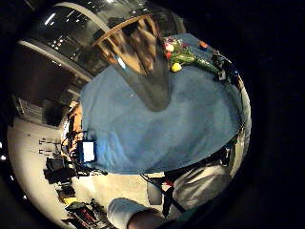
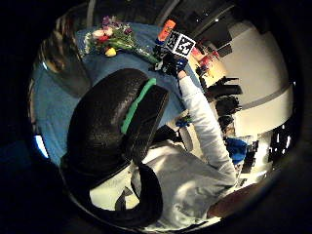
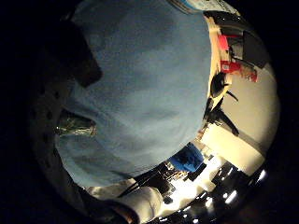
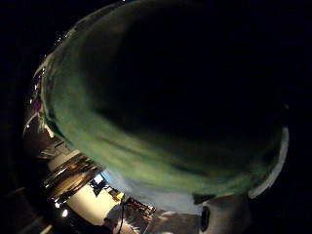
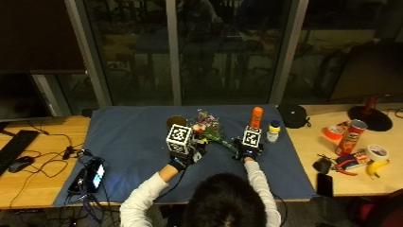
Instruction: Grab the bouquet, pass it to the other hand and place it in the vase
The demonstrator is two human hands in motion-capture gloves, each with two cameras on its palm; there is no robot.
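Bouquet [image 5: 209, 128] lies on blue cloth [image 5: 132, 137] toward the table's far edge, beside the vase [image 5: 177, 123] | right hand [image 5: 247, 150] grips its stems | left hand [image 5: 180, 158] hovers near, finger state unclear.

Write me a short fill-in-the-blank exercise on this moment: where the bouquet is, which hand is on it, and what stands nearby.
1. The bouquet lies on the ____ cloth.
2. The ____ hand is at the bouquet's stem end.
3. Beside the small white bottle stands a taller ____ bottle.
4. The left hand hovers near the ____.

Missing words: blue; right; orange; vase
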